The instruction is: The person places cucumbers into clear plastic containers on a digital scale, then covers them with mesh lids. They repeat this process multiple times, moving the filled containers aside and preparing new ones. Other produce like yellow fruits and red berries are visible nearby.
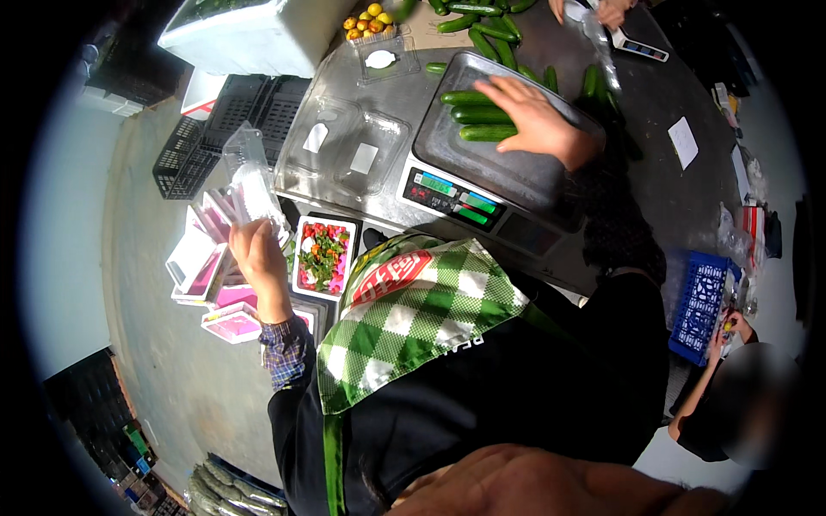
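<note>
My right hand (538, 119) reaches over the metal pan of a digital scale (469, 165). Its fingers are stretched out with the thumb apart, over the right ends of several green cucumbers (480, 113) lying side by side on the pan. Whether the fingertips press on them I cannot tell. At the left, below the table's edge, my left hand (261, 261) has its fingers curled round the lower end of clear plastic containers (254, 176). The exact grip is partly hidden.
Clear lidded boxes (366, 155) lie open left of the scale. More cucumbers (495, 34) and a box of yellow fruit (370, 21) are at the back. White-and-pink trays (232, 322) and black crates (228, 116) stand left. Another person's hands (602, 13) work at the far edge.
</note>
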A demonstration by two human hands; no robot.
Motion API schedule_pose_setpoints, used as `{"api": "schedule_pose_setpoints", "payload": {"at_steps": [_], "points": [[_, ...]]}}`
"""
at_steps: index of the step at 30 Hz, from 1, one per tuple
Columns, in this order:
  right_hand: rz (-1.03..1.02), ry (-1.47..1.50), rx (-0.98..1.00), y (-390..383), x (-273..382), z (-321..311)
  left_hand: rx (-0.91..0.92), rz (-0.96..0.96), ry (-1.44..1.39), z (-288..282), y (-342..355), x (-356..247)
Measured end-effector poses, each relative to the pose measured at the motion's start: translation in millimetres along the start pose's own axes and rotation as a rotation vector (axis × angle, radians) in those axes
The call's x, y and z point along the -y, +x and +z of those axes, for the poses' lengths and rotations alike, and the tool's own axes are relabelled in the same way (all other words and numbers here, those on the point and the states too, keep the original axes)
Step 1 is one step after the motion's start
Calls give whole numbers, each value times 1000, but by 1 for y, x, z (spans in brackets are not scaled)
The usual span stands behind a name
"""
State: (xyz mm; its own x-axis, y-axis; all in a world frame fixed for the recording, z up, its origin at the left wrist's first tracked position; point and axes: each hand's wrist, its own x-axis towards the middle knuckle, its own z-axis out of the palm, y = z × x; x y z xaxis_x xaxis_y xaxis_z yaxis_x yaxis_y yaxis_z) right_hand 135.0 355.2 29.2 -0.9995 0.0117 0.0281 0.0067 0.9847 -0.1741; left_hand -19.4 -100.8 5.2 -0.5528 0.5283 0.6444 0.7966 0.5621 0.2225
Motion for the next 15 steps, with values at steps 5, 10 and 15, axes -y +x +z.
{"api": "schedule_pose_setpoints", "payload": {"at_steps": [5, 10, 15], "points": [[-19, 52, 84, 24, 6, 14, 11, 45, -45, -1, 13, -16], [64, -6, -9, 11, 10, 23, 61, 172, -128, 10, 48, -45], [297, 362, -269, -30, -5, 6, 146, 444, -210, 34, 95, -85]]}}
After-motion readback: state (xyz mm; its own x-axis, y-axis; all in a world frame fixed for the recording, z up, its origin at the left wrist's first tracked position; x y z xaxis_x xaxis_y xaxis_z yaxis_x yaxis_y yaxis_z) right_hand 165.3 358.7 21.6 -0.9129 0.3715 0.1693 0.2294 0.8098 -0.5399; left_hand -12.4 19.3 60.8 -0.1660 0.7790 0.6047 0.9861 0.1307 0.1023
